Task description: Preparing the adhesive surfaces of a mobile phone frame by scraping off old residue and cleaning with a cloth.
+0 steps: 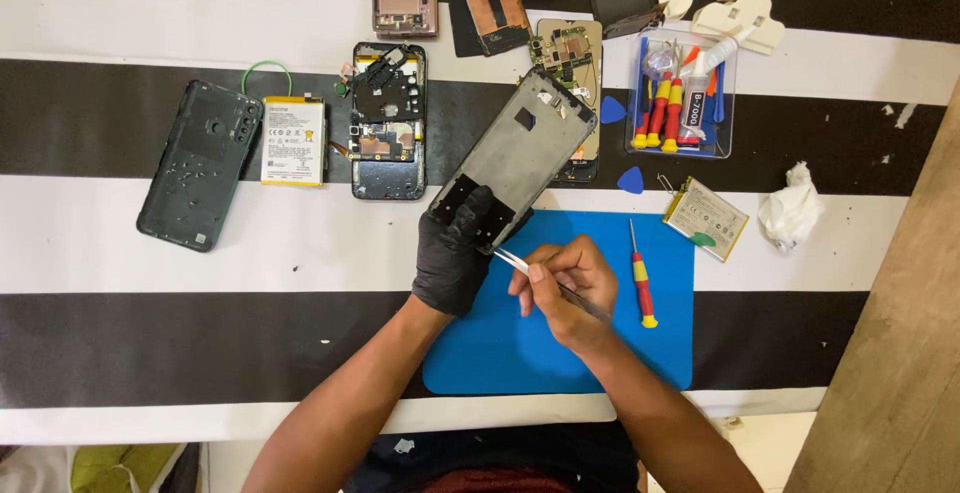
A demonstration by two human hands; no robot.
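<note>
On the black-and-white striped worktop (150,253), far left, a dark phone back cover (198,165) lies inside up, tilted. Just beside it sits a white phone battery (294,140) with a green wire loop above it. Next comes an opened phone body (388,120), its boards and black shields exposed.

Near the middle, the left hand (457,253), in a black glove, is closed around the lower end of a phone display frame (520,148), holding it tilted so its far end points up and to the right, over the top edge of the blue work mat (500,353). The right hand (562,291), bare, pinches metal tweezers (545,278) between thumb and fingers; their tip points at the frame's lower end, just beside the gloved fingers.

Farther right, a red-and-yellow screwdriver (641,278) lies on the mat. Above it are two blue picks, one (631,181) near the mat's top edge. A clear tool tray (684,98) holds more screwdrivers and a tube. A second battery (706,217) lies to the right of the mat, and a crumpled white tissue (790,208) lies beyond it.
</note>
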